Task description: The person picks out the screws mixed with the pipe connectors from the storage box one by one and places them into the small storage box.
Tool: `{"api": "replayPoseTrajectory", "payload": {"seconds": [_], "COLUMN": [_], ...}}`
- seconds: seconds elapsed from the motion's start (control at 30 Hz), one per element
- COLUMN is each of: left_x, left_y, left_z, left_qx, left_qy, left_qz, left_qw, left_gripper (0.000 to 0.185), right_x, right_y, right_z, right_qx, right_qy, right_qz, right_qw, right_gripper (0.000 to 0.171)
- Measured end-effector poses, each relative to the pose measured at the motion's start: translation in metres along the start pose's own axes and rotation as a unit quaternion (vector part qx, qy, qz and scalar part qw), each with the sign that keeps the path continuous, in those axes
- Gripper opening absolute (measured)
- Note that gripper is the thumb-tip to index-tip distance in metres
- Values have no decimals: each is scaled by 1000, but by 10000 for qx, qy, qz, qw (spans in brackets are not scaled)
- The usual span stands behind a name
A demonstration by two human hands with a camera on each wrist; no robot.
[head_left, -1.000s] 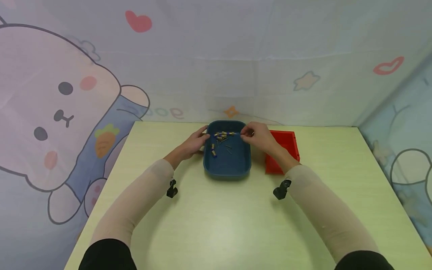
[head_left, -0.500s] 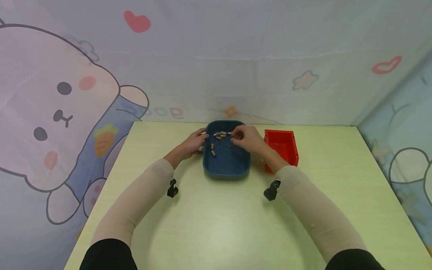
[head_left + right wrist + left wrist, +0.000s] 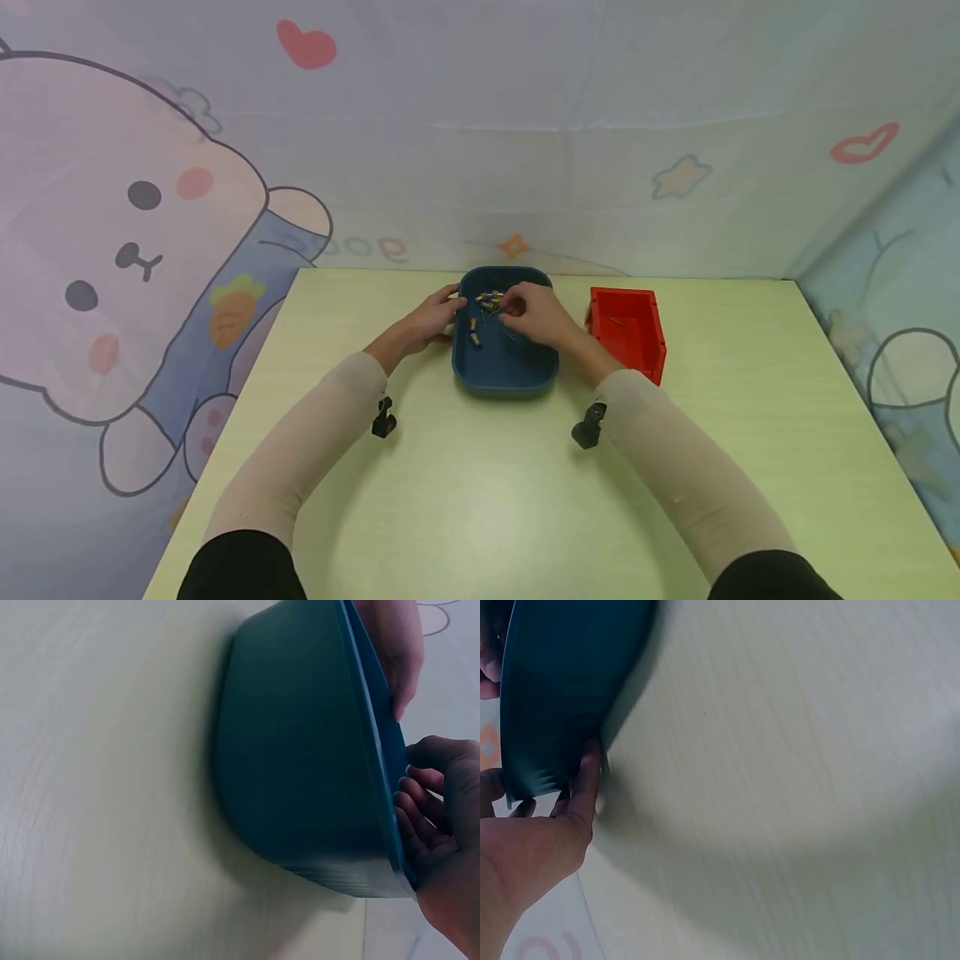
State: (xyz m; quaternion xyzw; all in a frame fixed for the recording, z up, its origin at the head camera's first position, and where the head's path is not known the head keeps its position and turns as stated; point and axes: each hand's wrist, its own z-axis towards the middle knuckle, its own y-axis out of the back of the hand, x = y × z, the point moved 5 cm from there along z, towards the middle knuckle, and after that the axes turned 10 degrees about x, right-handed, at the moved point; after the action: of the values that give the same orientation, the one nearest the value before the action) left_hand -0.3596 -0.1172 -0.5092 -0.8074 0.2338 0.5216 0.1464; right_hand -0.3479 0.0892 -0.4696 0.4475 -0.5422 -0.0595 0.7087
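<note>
Head view: left hand [image 3: 432, 316] is gripping the blue bin [image 3: 504, 371] by its wall, presumably steadying it; inside, curled right hand [image 3: 536, 314] is hovering beside brass-coloured fittings [image 3: 489, 297], any pinch impossible to tell.

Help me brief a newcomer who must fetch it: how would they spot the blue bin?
On the pale table, look near the middle of the far edge. There the left hand holds the blue bin. Its dark colour and rounded corners distinguish it from the angular red bin at its right.
</note>
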Motion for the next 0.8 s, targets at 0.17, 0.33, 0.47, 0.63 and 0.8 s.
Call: {"api": "replayPoseTrajectory", "payload": {"seconds": [0.17, 0.33, 0.47, 0.63, 0.8], "left_x": [0, 1, 2, 2, 1], "left_y": [0, 1, 1, 0, 0], "left_z": [0, 1, 0, 0, 0], "left_qx": [8, -4, -4, 14, 69], "left_qy": [-30, -61, -67, -69, -90], "left_qz": [23, 32, 49, 77, 93], "left_qw": [10000, 10000, 10000, 9999, 9999], "left_gripper": [57, 56, 56, 57, 56], "right_x": [0, 0, -1, -3, -4], "right_y": [-3, -5, -7, -10, -12], "right_z": [2, 5, 6, 6, 6], "right_qx": [-52, -80, -35, 20, 122], "right_qy": [2, -28, -163, -162, -231], "right_qz": [-42, -233, -377, -474, -783], "right_qw": [10000, 9997, 9991, 9987, 9966], "right_gripper": [14, 13, 12, 12, 13]}}
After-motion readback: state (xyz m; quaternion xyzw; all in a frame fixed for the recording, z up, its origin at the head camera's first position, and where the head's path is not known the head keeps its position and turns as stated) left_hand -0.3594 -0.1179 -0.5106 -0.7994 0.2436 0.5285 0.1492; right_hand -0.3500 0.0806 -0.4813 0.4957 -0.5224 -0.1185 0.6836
